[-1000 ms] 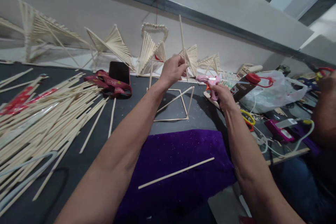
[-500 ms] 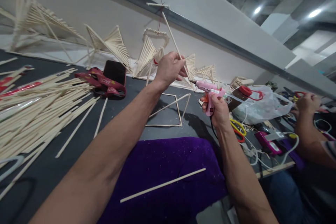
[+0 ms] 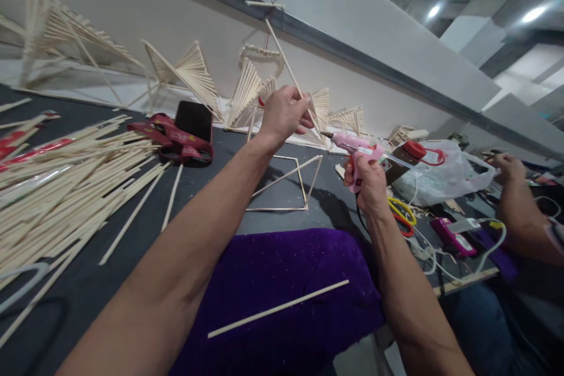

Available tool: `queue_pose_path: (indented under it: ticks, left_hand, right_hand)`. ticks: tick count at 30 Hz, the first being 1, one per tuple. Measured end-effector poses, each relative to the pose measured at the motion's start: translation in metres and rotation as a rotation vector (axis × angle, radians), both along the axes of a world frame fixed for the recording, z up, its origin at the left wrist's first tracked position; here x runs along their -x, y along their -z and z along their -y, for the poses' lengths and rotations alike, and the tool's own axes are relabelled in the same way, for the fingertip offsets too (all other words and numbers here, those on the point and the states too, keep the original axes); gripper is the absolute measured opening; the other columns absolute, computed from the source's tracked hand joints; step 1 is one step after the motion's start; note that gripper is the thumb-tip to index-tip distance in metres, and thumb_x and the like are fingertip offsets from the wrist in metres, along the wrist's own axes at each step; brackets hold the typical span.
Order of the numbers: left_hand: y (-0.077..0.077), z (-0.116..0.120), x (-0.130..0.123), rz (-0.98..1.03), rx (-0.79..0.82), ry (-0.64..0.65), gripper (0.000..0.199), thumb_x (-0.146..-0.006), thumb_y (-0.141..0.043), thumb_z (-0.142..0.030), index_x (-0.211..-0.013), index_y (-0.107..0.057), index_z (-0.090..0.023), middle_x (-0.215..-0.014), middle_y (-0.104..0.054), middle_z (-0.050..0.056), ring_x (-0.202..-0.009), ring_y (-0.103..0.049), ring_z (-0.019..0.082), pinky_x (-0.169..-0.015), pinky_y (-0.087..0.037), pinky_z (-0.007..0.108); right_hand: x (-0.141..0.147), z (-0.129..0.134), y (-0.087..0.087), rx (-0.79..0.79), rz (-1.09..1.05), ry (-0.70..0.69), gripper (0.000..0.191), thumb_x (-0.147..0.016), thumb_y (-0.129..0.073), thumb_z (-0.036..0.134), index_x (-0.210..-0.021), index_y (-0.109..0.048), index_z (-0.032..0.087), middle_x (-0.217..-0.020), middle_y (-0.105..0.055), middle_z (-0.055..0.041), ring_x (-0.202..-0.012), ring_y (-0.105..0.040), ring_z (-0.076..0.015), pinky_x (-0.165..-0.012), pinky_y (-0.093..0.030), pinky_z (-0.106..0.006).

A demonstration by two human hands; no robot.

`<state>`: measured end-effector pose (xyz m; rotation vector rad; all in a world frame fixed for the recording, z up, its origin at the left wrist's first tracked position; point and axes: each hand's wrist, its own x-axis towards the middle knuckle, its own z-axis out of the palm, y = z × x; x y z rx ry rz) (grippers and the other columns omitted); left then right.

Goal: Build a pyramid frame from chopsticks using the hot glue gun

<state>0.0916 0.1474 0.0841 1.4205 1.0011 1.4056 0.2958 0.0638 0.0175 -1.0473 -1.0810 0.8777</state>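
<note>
Two hands occupied. Left hand [image 3: 284, 114]: fingertips closed on a stick [image 3: 282, 56], its lower end near the nozzle of the glue gun [image 3: 359, 145] gripped by right hand [image 3: 371, 182]. Frame [image 3: 277, 209] on table [image 3: 277, 222]: base edges joined; held stick unattached.

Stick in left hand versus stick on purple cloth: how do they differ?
The held stick is raised at a slant in the left hand; the loose stick lies on the purple cloth. The held stick's lower end is near the glue gun; the loose stick lies away from it. Both are thin, straight and pale.
</note>
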Motion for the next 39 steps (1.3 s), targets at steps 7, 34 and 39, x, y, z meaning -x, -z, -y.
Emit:
queue_pose_path:
  ticks: [7, 34, 39]
  left_hand:
    - [0.001, -0.001, -0.001, -0.032, 0.012, -0.008, 0.004, -0.099, -0.059, -0.015, -0.096, -0.058, -0.018, -0.075, -0.070, 0.003, -0.067, -0.073, 0.014, -0.064, -0.057, 0.020]
    - [0.027, -0.015, 0.004, -0.264, 0.020, 0.039, 0.011, -0.078, -0.076, -0.010, -0.082, -0.066, -0.014, -0.065, -0.066, 0.004, -0.065, -0.072, 0.018, -0.073, -0.067, 0.035]
    - [0.033, -0.020, 0.005, -0.357, 0.030, 0.047, 0.016, -0.074, -0.076, -0.009, -0.087, -0.068, -0.014, -0.068, -0.068, 0.004, -0.068, -0.074, 0.020, -0.074, -0.068, 0.036]
  right_hand:
    - [0.000, 0.000, 0.002, -0.019, 0.039, -0.021, 0.052, -0.072, -0.085, 0.067, -0.079, -0.059, 0.023, -0.062, -0.057, 0.0067, -0.044, -0.047, -0.0060, -0.041, -0.041, -0.021]
    - [-0.001, -0.038, 0.038, 0.458, -0.035, 0.129, 0.024, -0.100, -0.063, 0.023, -0.078, -0.065, 0.014, -0.054, -0.062, 0.0024, -0.041, -0.053, -0.0062, -0.041, -0.044, -0.015]
    - [-0.001, -0.052, 0.038, 0.460, 0.015, 0.104, 0.021, -0.097, -0.063, 0.013, -0.077, -0.068, 0.011, -0.056, -0.065, -0.0004, -0.045, -0.058, -0.0077, -0.043, -0.044, -0.017]
